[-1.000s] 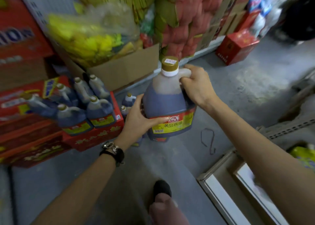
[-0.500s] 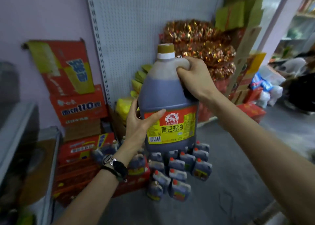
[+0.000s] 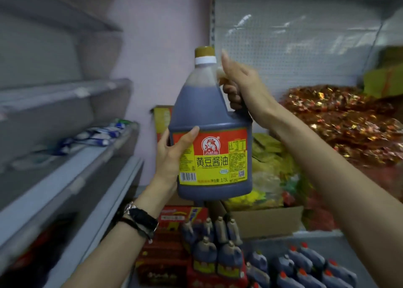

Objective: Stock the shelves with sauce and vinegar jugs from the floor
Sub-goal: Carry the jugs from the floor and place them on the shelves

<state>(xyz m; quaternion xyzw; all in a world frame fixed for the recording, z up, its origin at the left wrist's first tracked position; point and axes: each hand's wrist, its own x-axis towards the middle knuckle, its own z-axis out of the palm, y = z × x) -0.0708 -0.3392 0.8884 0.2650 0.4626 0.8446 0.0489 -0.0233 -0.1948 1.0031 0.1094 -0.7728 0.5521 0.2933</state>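
A large soy sauce jug [image 3: 209,117] with a gold cap and a red-and-yellow label hangs upright at chest height in the middle of the view. My right hand [image 3: 239,85] grips its handle at the upper right. My left hand [image 3: 172,154] holds the jug's lower left side, thumb across the label. Grey shelves [image 3: 72,163] run along the left, beside the jug. Below, several more jugs with gold caps [image 3: 218,255] stand on red boxes, and several red-capped jugs [image 3: 305,266] stand on the floor at the lower right.
Blue-and-white packets [image 3: 96,135] lie on a middle shelf. Stacked red cartons [image 3: 174,244] sit under the jug. An open cardboard box [image 3: 268,220] with yellow bags and a pile of shiny gold-red packets [image 3: 340,122] fill the right, before a white pegboard [image 3: 294,47].
Both hands have lifted the jug from near the floor up to shelf height, and the view has swung up and left to the grey shelves.
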